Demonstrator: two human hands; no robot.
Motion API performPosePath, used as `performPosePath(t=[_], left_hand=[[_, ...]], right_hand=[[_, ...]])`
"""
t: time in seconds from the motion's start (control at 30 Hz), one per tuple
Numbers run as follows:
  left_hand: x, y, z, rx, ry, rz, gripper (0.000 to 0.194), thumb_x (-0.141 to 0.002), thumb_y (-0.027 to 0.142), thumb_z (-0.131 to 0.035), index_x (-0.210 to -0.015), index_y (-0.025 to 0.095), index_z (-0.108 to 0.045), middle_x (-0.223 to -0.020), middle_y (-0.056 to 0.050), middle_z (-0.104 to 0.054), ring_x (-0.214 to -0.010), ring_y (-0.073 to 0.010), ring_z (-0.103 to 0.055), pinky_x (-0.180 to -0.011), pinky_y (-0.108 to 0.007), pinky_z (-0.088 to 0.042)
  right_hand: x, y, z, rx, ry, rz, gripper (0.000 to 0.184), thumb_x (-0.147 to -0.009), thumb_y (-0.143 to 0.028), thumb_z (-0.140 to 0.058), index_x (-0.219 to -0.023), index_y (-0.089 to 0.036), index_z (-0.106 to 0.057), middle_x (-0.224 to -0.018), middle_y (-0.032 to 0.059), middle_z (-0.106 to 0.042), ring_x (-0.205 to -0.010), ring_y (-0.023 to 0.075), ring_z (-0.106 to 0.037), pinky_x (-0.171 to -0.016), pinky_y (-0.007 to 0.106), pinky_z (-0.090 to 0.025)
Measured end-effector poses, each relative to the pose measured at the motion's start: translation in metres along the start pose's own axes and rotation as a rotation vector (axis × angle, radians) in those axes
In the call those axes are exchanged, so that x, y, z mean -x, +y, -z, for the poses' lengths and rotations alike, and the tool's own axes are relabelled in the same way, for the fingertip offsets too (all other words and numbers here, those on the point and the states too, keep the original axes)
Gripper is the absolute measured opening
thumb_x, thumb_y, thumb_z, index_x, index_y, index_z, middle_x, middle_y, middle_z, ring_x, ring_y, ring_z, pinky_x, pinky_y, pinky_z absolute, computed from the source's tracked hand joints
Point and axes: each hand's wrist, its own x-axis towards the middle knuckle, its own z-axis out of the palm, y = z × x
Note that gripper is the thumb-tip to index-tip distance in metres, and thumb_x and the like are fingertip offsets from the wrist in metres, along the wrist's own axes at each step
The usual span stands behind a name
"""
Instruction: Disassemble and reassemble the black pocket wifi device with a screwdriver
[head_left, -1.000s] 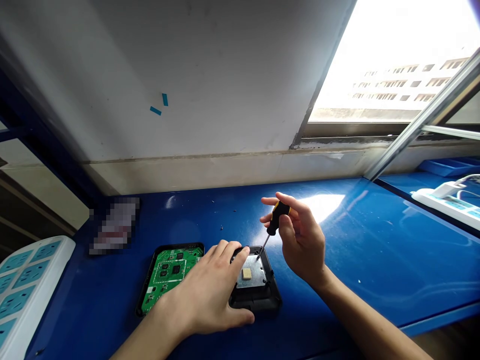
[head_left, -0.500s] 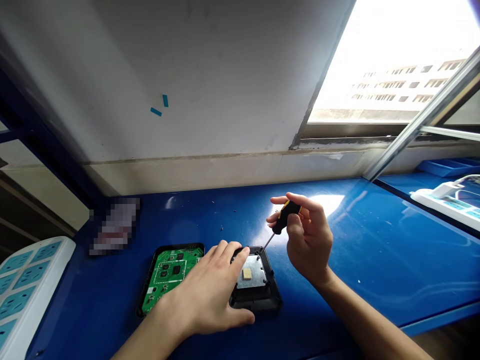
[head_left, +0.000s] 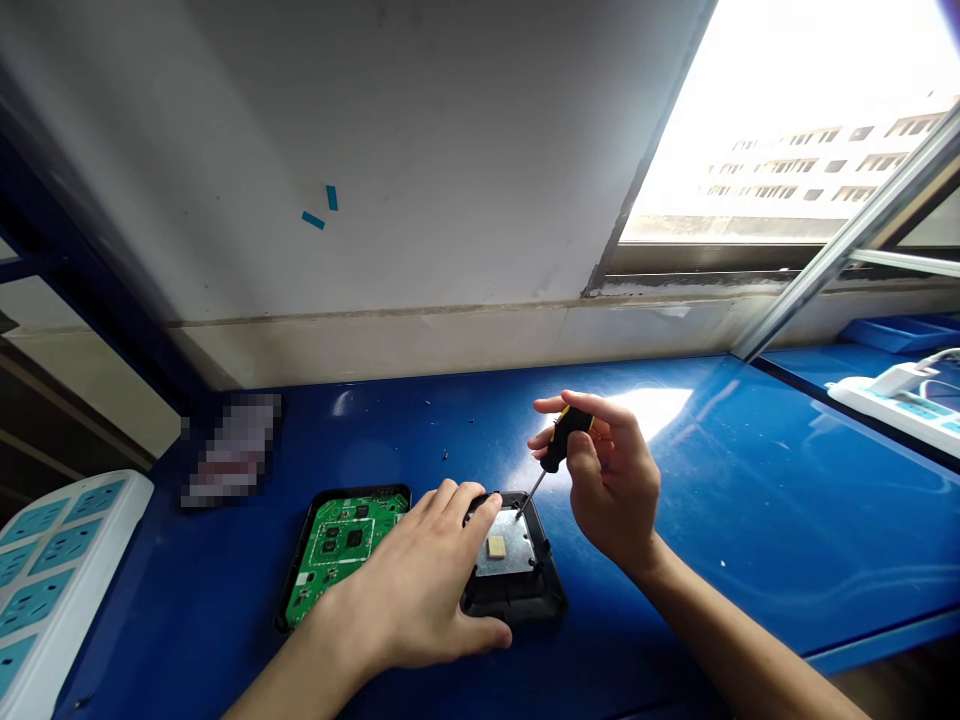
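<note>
My right hand [head_left: 616,478] is closed around a short screwdriver [head_left: 566,437] with a black and yellow handle. The tilted shaft runs down to the far corner of a metal plate [head_left: 491,562] fitted inside a black plastic cover [head_left: 514,606]. A small beige pad [head_left: 496,547] sits on that plate. Laid across the cover's left part, my left hand [head_left: 427,575] grips it, fingers at the far side and thumb at the near side, hiding some of it. Left of this hand, a green circuit board [head_left: 345,540] lies in another black shell, partly covered by my forearm.
Tiny screws [head_left: 445,455] lie on the blue tabletop [head_left: 675,620] behind the covers. A white power strip [head_left: 71,565] stands at the left; another power strip [head_left: 900,405] with a plugged-in adapter is at the right. A blurred-out item [head_left: 234,450] lies at the back left.
The screwdriver and my right hand have shifted slightly left, its tip now lower on the plate's corner. My left hand stays on the cover.
</note>
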Motion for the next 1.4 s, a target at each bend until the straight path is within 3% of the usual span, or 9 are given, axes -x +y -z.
performPosePath(t=[0.27, 0.43, 0.6, 0.8, 1.0, 1.17, 1.4], left_hand=[[0.001, 0.000, 0.002, 0.018, 0.003, 0.007, 0.101, -0.072, 0.052, -0.085, -0.158, 0.022, -0.041, -0.159, -0.014, -0.045, -0.146, -0.0427, -0.039, -0.119, -0.058, -0.038], [0.001, 0.001, 0.001, -0.002, -0.007, 0.008, 0.103, -0.073, 0.053, -0.084, -0.159, 0.019, -0.039, -0.160, -0.015, -0.043, -0.146, -0.0421, -0.038, -0.120, -0.057, -0.037], [0.000, 0.001, 0.001, -0.002, -0.012, 0.007, 0.102, -0.074, 0.053, -0.083, -0.159, 0.020, -0.038, -0.159, -0.015, -0.044, -0.146, -0.0415, -0.037, -0.121, -0.057, -0.037], [0.001, 0.000, 0.000, 0.019, 0.015, -0.004, 0.099, -0.072, 0.051, -0.084, -0.156, 0.022, -0.042, -0.156, -0.014, -0.047, -0.142, -0.0411, -0.042, -0.118, -0.058, -0.039], [0.001, 0.000, 0.000, 0.021, 0.022, -0.009, 0.098, -0.071, 0.051, -0.085, -0.155, 0.021, -0.044, -0.155, -0.015, -0.048, -0.141, -0.0405, -0.044, -0.118, -0.059, -0.040], [0.000, 0.000, 0.002, 0.020, 0.007, -0.002, 0.099, -0.073, 0.051, -0.084, -0.157, 0.022, -0.042, -0.156, -0.014, -0.046, -0.143, -0.0411, -0.041, -0.119, -0.058, -0.038], [0.001, 0.001, 0.001, 0.017, -0.006, 0.009, 0.101, -0.074, 0.052, -0.084, -0.159, 0.022, -0.039, -0.159, -0.014, -0.043, -0.145, -0.0414, -0.038, -0.120, -0.056, -0.036]], right_hand=[[-0.001, -0.001, 0.002, -0.034, -0.060, 0.046, 0.033, -0.099, -0.015, -0.058, -0.126, -0.033, -0.062, -0.117, 0.0024, -0.064, -0.082, 0.0139, -0.072, -0.065, 0.033, -0.064], [-0.002, 0.002, 0.002, 0.055, -0.013, 0.080, 0.036, -0.094, -0.013, -0.068, -0.121, -0.036, -0.067, -0.107, 0.0005, -0.055, -0.082, 0.0140, -0.067, -0.065, 0.034, -0.062], [-0.003, 0.000, 0.003, 0.099, 0.017, 0.116, 0.039, -0.088, -0.010, -0.074, -0.118, -0.035, -0.069, -0.102, -0.0001, -0.056, -0.081, 0.0143, -0.065, -0.062, 0.032, -0.061], [-0.001, -0.005, 0.003, 0.035, 0.005, 0.074, 0.036, -0.102, -0.012, -0.050, -0.129, -0.031, -0.065, -0.112, 0.0033, -0.074, -0.092, 0.0186, -0.074, -0.073, 0.038, -0.065], [0.000, -0.008, 0.001, -0.043, 0.011, 0.062, 0.033, -0.105, -0.016, -0.043, -0.125, -0.029, -0.066, -0.119, 0.0034, -0.074, -0.095, 0.0200, -0.074, -0.076, 0.041, -0.065], [-0.001, -0.001, 0.003, -0.030, -0.021, 0.105, 0.028, -0.102, -0.024, -0.054, -0.128, -0.030, -0.065, -0.118, 0.0064, -0.064, -0.093, 0.0202, -0.070, -0.072, 0.039, -0.062], [-0.002, 0.003, 0.006, 0.087, 0.000, 0.156, 0.032, -0.094, -0.025, -0.071, -0.124, -0.035, -0.068, -0.104, 0.0031, -0.054, -0.083, 0.0179, -0.065, -0.067, 0.038, -0.062]])
